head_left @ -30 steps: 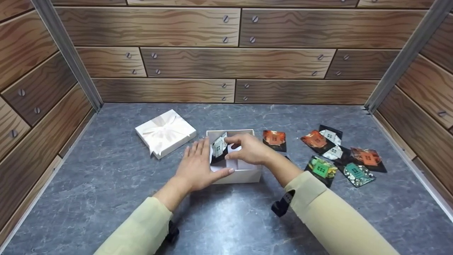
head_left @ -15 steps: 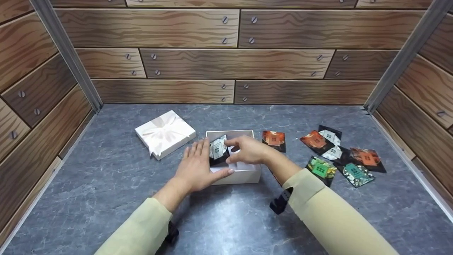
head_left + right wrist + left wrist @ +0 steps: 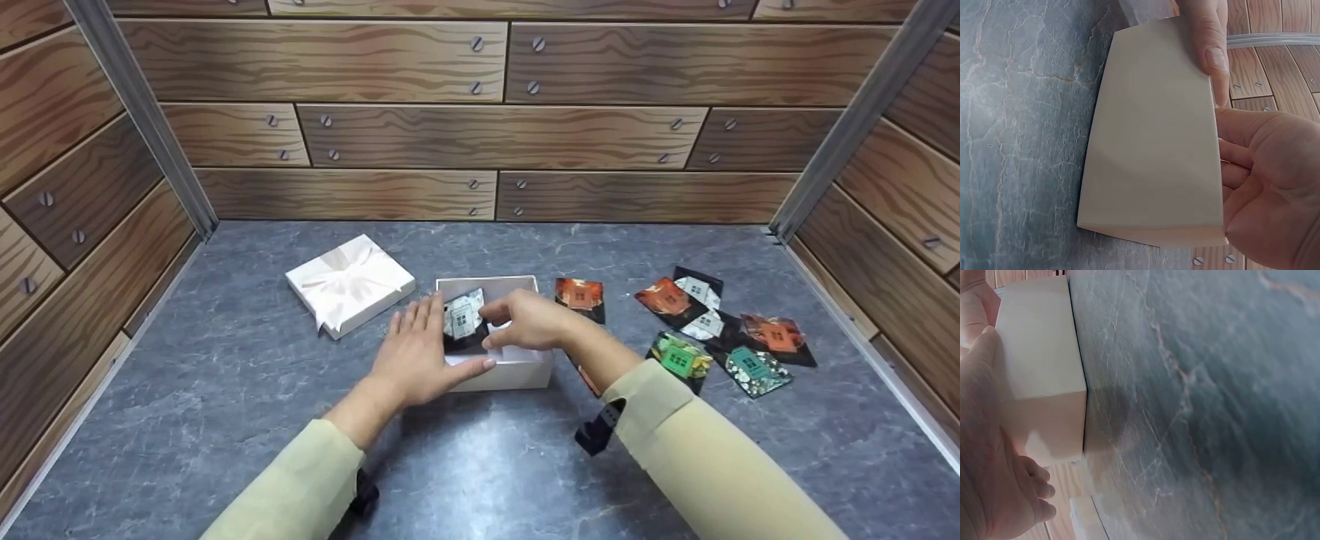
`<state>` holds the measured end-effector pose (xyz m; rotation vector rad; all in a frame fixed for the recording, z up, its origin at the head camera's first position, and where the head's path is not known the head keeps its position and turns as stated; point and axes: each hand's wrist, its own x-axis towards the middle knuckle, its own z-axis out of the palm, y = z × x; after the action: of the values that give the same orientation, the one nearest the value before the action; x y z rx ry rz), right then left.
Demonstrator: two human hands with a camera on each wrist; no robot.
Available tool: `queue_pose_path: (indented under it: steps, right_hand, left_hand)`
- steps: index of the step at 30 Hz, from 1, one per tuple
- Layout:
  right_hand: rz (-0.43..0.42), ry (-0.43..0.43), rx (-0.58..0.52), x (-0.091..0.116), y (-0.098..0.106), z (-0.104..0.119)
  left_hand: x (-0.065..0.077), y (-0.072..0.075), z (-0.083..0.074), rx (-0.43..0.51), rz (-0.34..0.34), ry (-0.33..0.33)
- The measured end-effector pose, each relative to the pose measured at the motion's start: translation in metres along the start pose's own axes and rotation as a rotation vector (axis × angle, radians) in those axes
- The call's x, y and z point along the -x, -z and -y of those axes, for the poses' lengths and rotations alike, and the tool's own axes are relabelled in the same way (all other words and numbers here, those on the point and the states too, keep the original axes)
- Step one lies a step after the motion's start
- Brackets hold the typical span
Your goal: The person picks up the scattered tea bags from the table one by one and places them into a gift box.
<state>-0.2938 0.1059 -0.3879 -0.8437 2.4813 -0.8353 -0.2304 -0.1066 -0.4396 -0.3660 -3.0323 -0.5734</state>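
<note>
1. Resting against the white box (image 3: pixel 501 375), the left hand (image 3: pixel 412 356) has straight fingers in the head view; the right hand (image 3: pixel 531 321) reaches inside, thumb and forefinger apart near the black-and-white packet (image 3: pixel 463 315) in the box's left part; whether they touch it, I cannot tell.
2. Left wrist: the left thumb touches the box's near rim.
3. Right wrist: the right fingers bend inside, tips hidden.

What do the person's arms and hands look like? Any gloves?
No gloves: the left hand and right hand are bare. The long sleeves are plain pale yellow-green. A boxy black gadget is strapped at the right wrist; another black piece shows at the left wrist.
</note>
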Motion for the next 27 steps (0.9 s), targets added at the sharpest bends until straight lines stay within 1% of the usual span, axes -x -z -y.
queue_pose_path:
  steps: [3, 8, 12, 14, 18, 23, 27]
  right_hand:
    - [0.008, -0.009, -0.005, 0.0007, 0.0005, 0.0002]
    - [0.003, 0.017, -0.014, 0.0025, 0.0036, -0.0014]
    - [0.004, 0.018, -0.025, 0.0031, 0.0056, -0.0026]
    - [0.012, 0.010, -0.036, 0.0030, 0.0058, -0.0023]
    - [0.029, 0.020, -0.036, 0.0027, 0.0051, -0.0013]
    - [0.027, 0.020, -0.030, 0.0028, 0.0051, -0.0022]
    - [0.021, 0.015, -0.041, 0.0035, 0.0051, -0.0042]
  left_hand:
    - [0.0001, -0.0004, 0.0005, 0.005, -0.003, -0.003]
    - [0.0007, 0.0004, 0.0003, 0.007, -0.010, -0.010]
    - [0.0007, 0.0009, -0.0001, -0.001, 0.001, -0.005]
    - [0.0003, 0.0013, -0.0004, 0.003, 0.003, -0.001]
    - [-0.0004, 0.0018, -0.0004, 0.010, 0.007, -0.005]
    - [-0.0008, 0.0037, 0.0007, 0.001, 0.035, -0.024]
    - [-0.0010, 0.0037, 0.0036, 0.021, 0.049, -0.040]
